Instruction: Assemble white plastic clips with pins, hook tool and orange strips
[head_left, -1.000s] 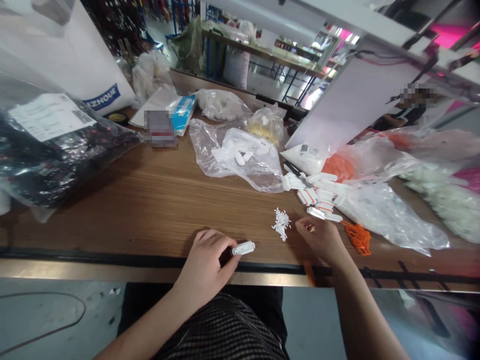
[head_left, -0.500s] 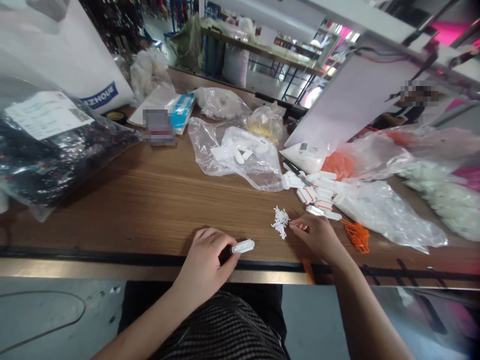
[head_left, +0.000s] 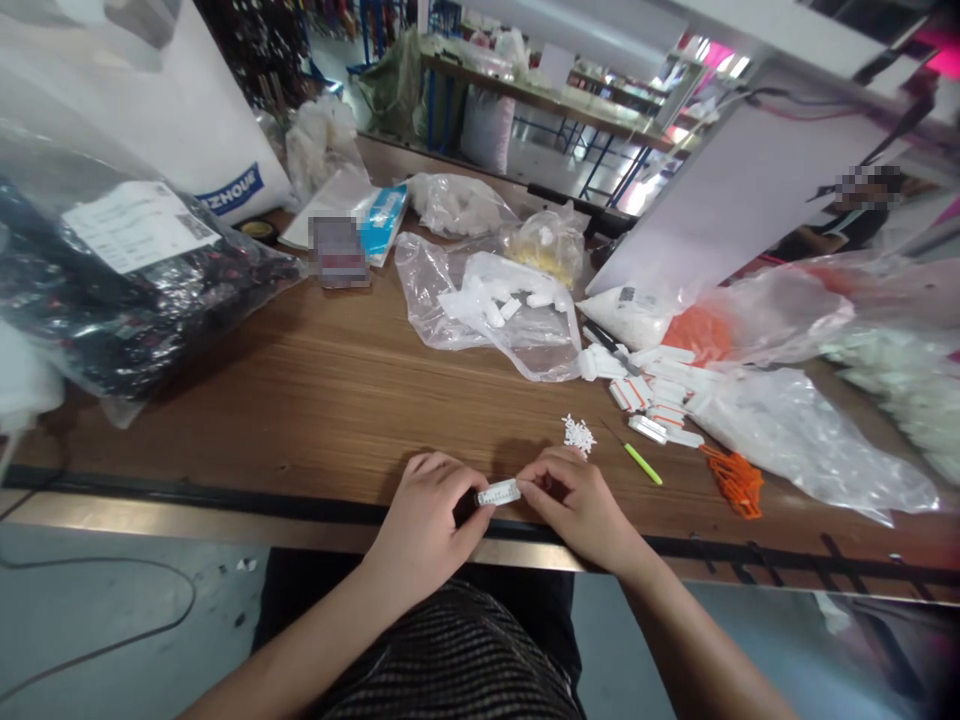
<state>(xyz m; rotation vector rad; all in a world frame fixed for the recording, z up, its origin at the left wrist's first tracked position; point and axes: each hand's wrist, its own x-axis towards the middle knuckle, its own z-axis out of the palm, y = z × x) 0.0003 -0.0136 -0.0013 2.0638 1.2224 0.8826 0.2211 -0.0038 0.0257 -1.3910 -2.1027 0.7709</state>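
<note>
Over the feed I see a white block [head_left: 498, 493], white bits [head_left: 578, 435], a lime-green stick [head_left: 643, 464], orange strips [head_left: 736, 484], a brown wood-grained table [head_left: 337, 380], and a dark top [head_left: 450, 660] with pale checks.

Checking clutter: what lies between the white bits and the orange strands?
The green tool lies between the white bits and the orange strands, apart from both, as the head view shows.

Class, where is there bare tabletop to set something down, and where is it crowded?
The widest bare tabletop lies between the dark-filled bag, the left hand and the spread clear bag; a smaller gap separates that bag from the small white pieces. Crowded: the white parts at right.
</note>
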